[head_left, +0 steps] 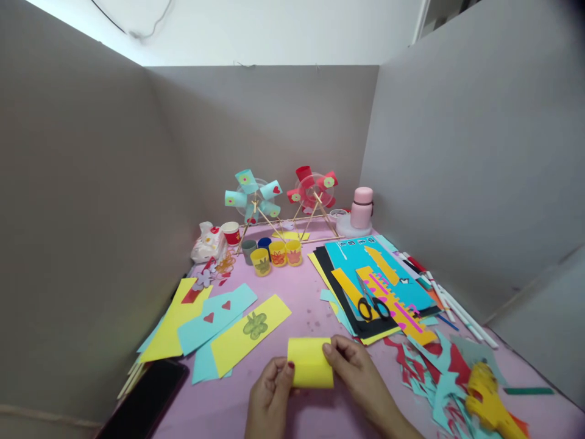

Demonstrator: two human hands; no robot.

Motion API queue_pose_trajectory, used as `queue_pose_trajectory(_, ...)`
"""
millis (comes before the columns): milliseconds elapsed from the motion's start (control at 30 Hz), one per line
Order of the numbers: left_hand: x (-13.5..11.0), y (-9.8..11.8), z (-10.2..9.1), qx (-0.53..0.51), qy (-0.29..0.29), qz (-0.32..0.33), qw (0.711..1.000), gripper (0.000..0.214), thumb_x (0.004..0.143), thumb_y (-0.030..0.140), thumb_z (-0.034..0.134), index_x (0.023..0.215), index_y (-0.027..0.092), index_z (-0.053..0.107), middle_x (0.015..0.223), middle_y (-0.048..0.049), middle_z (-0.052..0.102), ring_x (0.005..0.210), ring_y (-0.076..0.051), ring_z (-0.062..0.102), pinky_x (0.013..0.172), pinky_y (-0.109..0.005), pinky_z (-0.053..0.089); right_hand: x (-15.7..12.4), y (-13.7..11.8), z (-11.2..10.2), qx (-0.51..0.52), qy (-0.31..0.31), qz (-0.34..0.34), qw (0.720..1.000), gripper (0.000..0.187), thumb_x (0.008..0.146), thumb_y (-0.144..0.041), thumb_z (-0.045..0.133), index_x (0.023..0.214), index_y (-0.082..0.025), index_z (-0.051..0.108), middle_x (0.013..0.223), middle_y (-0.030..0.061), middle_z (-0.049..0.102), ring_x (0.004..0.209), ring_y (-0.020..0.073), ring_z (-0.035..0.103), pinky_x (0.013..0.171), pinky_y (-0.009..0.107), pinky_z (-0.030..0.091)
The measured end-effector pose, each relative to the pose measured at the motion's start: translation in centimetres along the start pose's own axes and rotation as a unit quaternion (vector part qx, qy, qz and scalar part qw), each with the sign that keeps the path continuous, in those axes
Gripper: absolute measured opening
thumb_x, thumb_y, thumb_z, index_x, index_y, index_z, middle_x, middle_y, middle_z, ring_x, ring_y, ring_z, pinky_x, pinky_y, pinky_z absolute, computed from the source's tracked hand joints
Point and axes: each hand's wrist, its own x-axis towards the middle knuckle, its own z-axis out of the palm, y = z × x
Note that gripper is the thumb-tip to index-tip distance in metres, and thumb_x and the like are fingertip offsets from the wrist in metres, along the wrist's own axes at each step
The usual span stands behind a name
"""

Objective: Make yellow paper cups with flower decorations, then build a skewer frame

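A piece of yellow paper (311, 364), curved into a roll, is held above the table's front part. My left hand (273, 390) pinches its left edge between thumb and fingers. At its right edge, my right hand (354, 369) grips the paper the same way. Just beyond lies a yellow strip (237, 341) with a green butterfly shape on it. Beside that is a light blue strip (205, 326) bearing two red hearts. Several small paper tubes stand farther back, among them a yellow tube (261, 262) with a green shape.
Black-handled scissors (373, 306) rest on stacked coloured paper at right. Paper scraps (434, 378) and a yellow glue gun (489, 402) lie front right; a phone (146, 396) front left. Behind stand a blue paper wheel (254, 196), a red one (314, 188) and a pink bottle (362, 210).
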Motion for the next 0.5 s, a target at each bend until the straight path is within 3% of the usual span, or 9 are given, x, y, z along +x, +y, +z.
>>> queue_pose_trajectory(200, 0.13, -0.32, 0.22, -0.008, 0.001, -0.006, 1.0, 0.035, 0.072, 0.052, 0.062, 0.069, 0.017, 0.057, 0.064, 0.001, 0.058, 0.063, -0.015, 0.053, 0.059, -0.023, 0.045, 0.02, 0.13, -0.15, -0.047, -0.004, -0.008, 0.999, 0.041, 0.076, -0.057, 0.051, 0.061, -0.02, 0.041, 0.06, -0.0044, 0.035, 0.056, 0.0111, 0.033, 0.051, 0.023, 0.028)
queue_pose_trajectory(333, 0.25, -0.57, 0.39, -0.005, 0.045, 0.01, 0.999, 0.037, 0.071, 0.054, 0.061, 0.066, 0.018, 0.055, 0.062, 0.0022, 0.056, 0.062, -0.015, 0.052, 0.057, -0.023, 0.044, -0.07, 0.21, -0.03, -0.059, -0.009, -0.008, 0.998, 0.041, 0.082, -0.056, 0.043, 0.063, -0.02, 0.041, 0.06, -0.0044, 0.035, 0.056, 0.0111, 0.033, 0.05, 0.023, 0.027)
queue_pose_trajectory(500, 0.67, -0.3, 0.61, -0.021, 0.053, 0.004, 0.998, 0.04, 0.067, 0.057, 0.063, 0.067, 0.018, 0.055, 0.063, 0.0017, 0.056, 0.064, -0.015, 0.052, 0.06, -0.023, 0.045, -0.05, 0.22, -0.19, -0.145, -0.006, -0.067, 0.987, 0.036, 0.081, -0.049, 0.051, 0.063, -0.019, 0.047, 0.065, -0.0017, 0.043, 0.062, 0.0136, 0.041, 0.056, 0.024, 0.032)
